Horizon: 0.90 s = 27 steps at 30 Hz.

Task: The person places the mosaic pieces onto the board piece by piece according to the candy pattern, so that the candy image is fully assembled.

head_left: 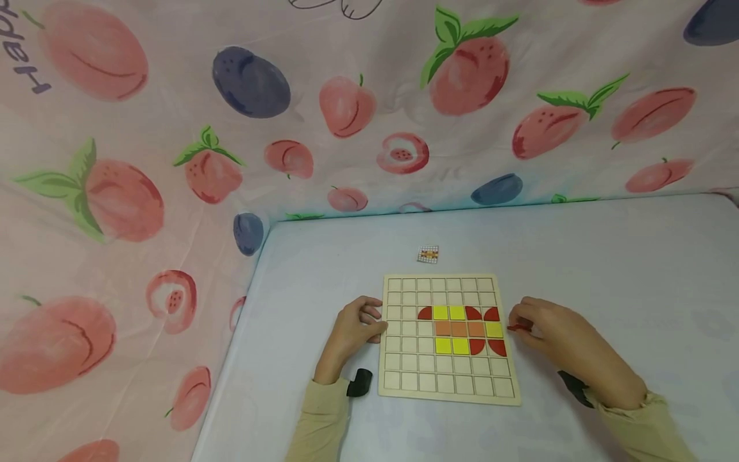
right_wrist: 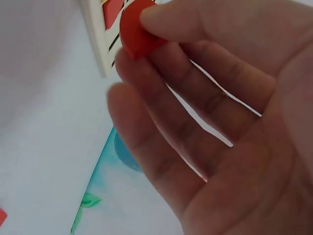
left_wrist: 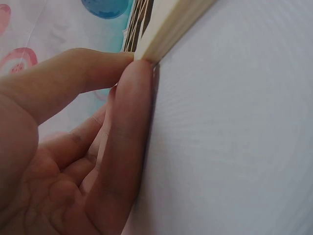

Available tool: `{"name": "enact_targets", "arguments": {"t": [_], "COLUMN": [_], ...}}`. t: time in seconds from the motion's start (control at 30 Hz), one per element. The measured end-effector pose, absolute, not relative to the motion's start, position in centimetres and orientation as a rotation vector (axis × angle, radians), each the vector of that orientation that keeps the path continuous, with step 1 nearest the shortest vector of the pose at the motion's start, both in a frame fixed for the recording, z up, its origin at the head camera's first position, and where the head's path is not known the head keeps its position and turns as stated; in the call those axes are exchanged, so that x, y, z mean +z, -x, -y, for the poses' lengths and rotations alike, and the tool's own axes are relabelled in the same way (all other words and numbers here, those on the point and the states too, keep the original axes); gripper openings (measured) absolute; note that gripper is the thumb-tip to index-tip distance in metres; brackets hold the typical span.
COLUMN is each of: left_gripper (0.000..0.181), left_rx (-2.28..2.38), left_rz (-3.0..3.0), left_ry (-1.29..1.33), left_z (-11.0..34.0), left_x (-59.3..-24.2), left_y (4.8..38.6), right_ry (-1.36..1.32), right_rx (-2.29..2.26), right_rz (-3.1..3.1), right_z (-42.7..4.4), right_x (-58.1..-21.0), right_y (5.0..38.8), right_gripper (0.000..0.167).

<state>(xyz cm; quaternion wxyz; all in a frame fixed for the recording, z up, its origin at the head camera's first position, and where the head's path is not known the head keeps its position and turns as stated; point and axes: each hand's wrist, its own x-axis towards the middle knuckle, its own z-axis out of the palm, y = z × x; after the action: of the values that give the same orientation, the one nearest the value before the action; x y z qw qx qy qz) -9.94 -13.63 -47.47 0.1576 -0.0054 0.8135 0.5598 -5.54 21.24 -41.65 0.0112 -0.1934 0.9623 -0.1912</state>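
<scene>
A pale wooden grid board [head_left: 410, 364] lies flat, with several yellow, orange and red tiles set in its squares. My left hand [head_left: 352, 330] holds the board's left edge; in the left wrist view the thumb and a finger [left_wrist: 132, 107] meet at that edge. Just off the board's right side, my right hand [head_left: 557, 330] pinches a red quarter-circle tile [right_wrist: 137, 29] between thumb and fingertips. The tile is apart from the board. Among the set tiles, red rounded ones [head_left: 498, 348] stand at the pattern's right end and corners, around yellow [head_left: 460, 346] and orange squares [head_left: 458, 329].
Beyond the board lies a small printed pattern card [head_left: 428, 255]. Fruit-printed cloth [head_left: 346, 167] hangs at the back and left of the white table [head_left: 312, 269]. A bit of red [right_wrist: 2, 216] shows at the left rim of the right wrist view.
</scene>
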Motion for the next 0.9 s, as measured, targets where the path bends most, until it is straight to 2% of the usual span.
{"name": "enact_targets", "arguments": {"t": [0.47,0.9], "left_gripper": [0.042,0.043], "left_rx": [1.615,1.619], "left_rz": [-2.319,-2.314], "left_ry": [-0.002,0.014], "left_z": [13.6,13.6], "left_x": [-47.3,-47.6], "left_y": [9.9,10.0], "right_ry": [0.617,0.746], "right_rx": [-0.734,-0.751], "right_rz": [-2.896,-2.954], "right_z": [-18.0,-15.4], "right_x": [-41.5,-41.6], "right_y": [6.3,7.3], "right_gripper": [0.021,0.012]}}
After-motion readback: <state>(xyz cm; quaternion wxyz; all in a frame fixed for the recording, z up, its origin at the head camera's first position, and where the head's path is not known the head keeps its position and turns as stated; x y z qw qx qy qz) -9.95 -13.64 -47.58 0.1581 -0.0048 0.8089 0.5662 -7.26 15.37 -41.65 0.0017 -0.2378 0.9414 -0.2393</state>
